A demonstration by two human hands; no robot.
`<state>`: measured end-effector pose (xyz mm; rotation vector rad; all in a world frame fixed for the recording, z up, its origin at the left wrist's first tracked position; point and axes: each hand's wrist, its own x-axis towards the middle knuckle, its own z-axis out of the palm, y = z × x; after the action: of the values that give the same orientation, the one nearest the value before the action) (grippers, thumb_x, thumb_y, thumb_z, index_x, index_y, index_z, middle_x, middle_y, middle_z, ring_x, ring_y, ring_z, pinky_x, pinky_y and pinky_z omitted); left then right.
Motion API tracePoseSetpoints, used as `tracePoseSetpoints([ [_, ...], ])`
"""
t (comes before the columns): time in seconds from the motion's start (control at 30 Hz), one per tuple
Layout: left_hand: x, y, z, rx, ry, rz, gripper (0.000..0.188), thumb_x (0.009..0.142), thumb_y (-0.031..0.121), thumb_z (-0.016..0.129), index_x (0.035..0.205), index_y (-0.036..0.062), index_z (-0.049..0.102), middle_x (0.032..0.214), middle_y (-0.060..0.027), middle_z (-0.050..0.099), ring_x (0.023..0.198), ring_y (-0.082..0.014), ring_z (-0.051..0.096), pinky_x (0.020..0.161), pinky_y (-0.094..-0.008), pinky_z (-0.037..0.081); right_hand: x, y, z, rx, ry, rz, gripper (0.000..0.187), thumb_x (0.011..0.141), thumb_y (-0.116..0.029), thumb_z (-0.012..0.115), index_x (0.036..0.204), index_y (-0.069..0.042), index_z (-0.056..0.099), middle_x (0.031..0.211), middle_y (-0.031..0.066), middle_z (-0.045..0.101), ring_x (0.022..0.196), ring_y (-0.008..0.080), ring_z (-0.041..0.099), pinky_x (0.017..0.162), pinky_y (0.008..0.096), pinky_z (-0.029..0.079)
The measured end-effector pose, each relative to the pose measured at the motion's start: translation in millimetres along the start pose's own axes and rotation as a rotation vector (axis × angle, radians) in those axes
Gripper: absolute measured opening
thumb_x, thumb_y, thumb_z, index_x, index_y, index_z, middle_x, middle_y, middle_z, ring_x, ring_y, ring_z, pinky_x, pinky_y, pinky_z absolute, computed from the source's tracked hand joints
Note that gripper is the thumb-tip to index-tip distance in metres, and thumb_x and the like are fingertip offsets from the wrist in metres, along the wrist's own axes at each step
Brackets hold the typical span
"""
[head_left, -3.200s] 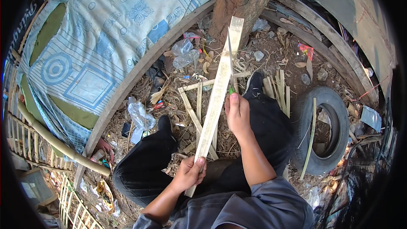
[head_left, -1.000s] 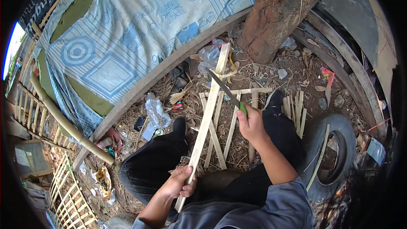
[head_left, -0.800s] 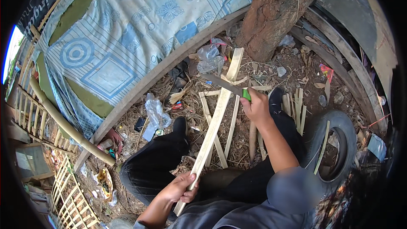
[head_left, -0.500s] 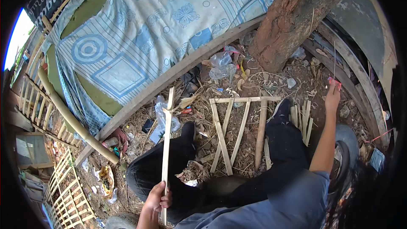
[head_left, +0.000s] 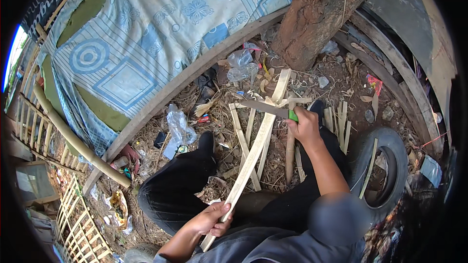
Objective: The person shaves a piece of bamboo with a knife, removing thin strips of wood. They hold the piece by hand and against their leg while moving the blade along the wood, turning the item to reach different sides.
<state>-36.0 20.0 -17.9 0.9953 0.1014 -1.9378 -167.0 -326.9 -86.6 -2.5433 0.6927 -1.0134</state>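
Head view, left hand [head_left: 213, 218] low, gripping pale strip [head_left: 250, 163], right hand [head_left: 304, 125] forward, clenching knife [head_left: 268, 109]

Head view: pale wooden strip [head_left: 251, 164] in left hand [head_left: 212, 219], knife [head_left: 268, 109] in right hand [head_left: 305, 124].
Left hand closed around strip near its lower end; strip slants up and right, far end near base of tree trunk [head_left: 317, 24]. Right hand wrapped around green knife handle; blade points left, crossing strip's upper part, a pale curl [head_left: 273, 101] just beside it. Blade contact: cannot tell. Thin slats [head_left: 243, 141] on littered ground beyond, between black-trousered legs. Right: tyre [head_left: 390, 139], greenish strip [head_left: 369, 165] against it. Upper left: blue patterned cloth [head_left: 161, 34].
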Motion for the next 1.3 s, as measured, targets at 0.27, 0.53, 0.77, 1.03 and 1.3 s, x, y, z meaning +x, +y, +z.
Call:
tracePoseSetpoints([
  [0.27,-52.5,-11.3,-45.6,-0.082,0.252,0.179,0.038,0.099,0.041,0.043,0.083,0.0062,0.047,0.051,0.0018,0.031,0.037,-0.0068,0.027,0.033,-0.0234,0.022,15.5,192.5,-112.7,-0.353,0.472,0.744,0.071,0.097,-0.052,0.034,0.082,0.011,0.062,0.077,0.0319,0.06,0.08,0.0456,0.06,0.07,0.0503,0.043],
  [0.53,-9.3,4.6,-40.5,-0.008,0.079,0.17,0.037,0.1,0.038,0.042,0.083,0.0055,0.047,0.048,0.0004,0.03,0.034,-0.0085,0.028,0.031,-0.0237,0.023,-26.6,-39.7,-34.3,0.293,-0.11,0.299,0.04,0.093,-0.037,0.053,0.08,0.001,0.057,0.059,0.0189,0.051,0.059,0.0436,0.054,0.052,0.0419,0.042],
  [0.77,-5.5,-8.2,-1.4,0.066,0.132,0.005,0.033,0.097,0.037,0.048,0.084,0.0074,0.047,0.049,-0.0007,0.031,0.036,-0.008,0.026,0.031,-0.0239,0.021,-9.2,-24.7,-1.1,0.04,-0.11,0.075,0.042,0.089,-0.041,0.058,0.079,0.0,0.056,0.062,0.0179,0.054,0.056,0.0394,0.056,0.052,0.0423,0.044],
  [1.03,-70.4,-23.6,-43.8,-0.042,0.545,0.201,0.033,0.1,0.036,0.042,0.082,0.0087,0.045,0.051,0.0007,0.031,0.036,-0.0081,0.025,0.033,-0.023,0.021,-32.0,232.4,-117.3,-0.283,0.388,0.963,0.074,0.096,-0.058,0.031,0.084,0.006,0.067,0.076,0.0259,0.066,0.075,0.0414,0.065,0.069,0.0488,0.048],
  [1.3,-9.8,-5.8,-41.6,-0.097,0.11,0.158,0.034,0.1,0.037,0.041,0.086,0.0066,0.046,0.049,0.0005,0.029,0.034,-0.0088,0.027,0.031,-0.0244,0.022,-36.9,-16.4,-47.3,0.225,0.036,0.428,0.041,0.096,-0.034,0.047,0.077,0.002,0.053,0.055,0.0115,0.042,0.049,0.026,0.042,0.05,0.0372,0.035],
])
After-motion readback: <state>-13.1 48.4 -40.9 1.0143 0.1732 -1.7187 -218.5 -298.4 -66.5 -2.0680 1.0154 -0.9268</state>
